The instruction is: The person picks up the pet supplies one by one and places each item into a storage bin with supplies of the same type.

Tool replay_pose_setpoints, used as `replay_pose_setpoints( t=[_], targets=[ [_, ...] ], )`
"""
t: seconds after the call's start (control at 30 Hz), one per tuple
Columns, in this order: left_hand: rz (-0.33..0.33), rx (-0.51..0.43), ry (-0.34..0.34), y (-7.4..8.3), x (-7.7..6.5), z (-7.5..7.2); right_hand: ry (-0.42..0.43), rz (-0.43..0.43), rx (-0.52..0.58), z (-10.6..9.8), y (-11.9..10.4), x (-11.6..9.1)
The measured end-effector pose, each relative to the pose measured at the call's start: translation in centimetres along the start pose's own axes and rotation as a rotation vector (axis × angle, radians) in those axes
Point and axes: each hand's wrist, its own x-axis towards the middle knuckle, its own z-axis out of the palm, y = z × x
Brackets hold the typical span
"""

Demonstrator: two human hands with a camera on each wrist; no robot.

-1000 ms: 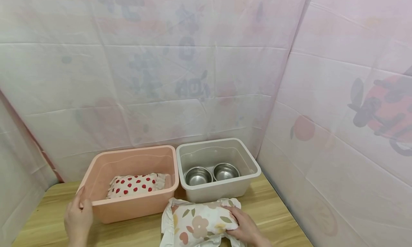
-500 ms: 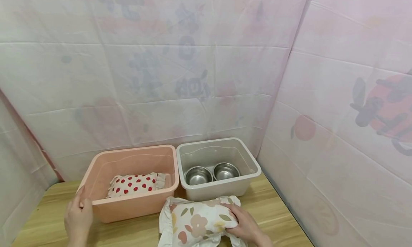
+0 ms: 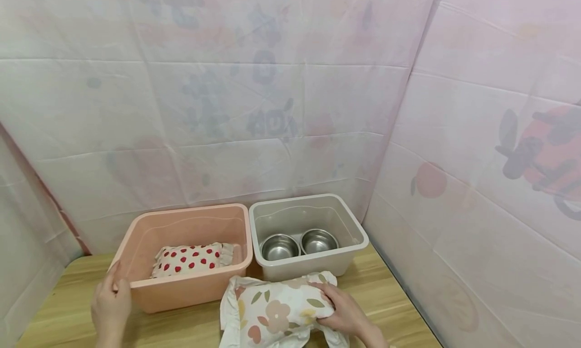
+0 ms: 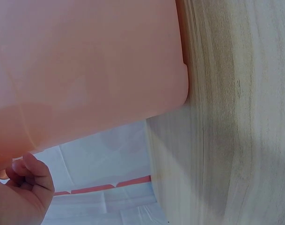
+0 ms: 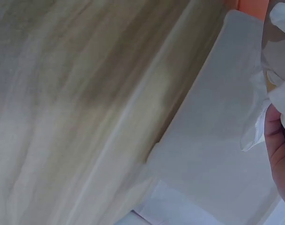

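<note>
My right hand [image 3: 341, 310] grips the right end of a small white pillow [image 3: 277, 315] with ruffled edges and a flower print, held in front of the two bins. With its fingers curled over the rim, my left hand [image 3: 111, 305] holds the left front corner of a pink plastic bin [image 3: 190, 295]. Inside that bin lies a small cream pillow [image 3: 188, 260] with red strawberry-like spots. In the left wrist view, the left hand [image 4: 27, 187] is by the bin's rim. At the edge of the right wrist view, the right hand [image 5: 280, 145] pinches white cloth.
A grey plastic bin [image 3: 308, 267] stands against the pink one on its right, with two steel bowls [image 3: 280, 247] side by side in it. Both rest on a wood-grain table [image 3: 381, 292]. Printed cloth [image 3: 204, 111] hangs behind and on both sides.
The flowered pillow has shifted slightly up and to the left with my right hand, tilting a little. My left hand stays on the pink bin's rim.
</note>
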Motion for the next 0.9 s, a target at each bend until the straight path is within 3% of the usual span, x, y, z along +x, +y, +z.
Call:
replay_pose_setpoints(
  t=[0.7,0.9],
  targets=[
    [-0.025,0.013,-0.042,0.0,0.2,-0.1,-0.013,0.036,0.027,-1.2,-1.8,1.9],
    [-0.008,0.010,-0.021,-0.1,0.1,0.0,-0.030,0.033,0.031,-1.6,-2.3,2.4]
  ],
)
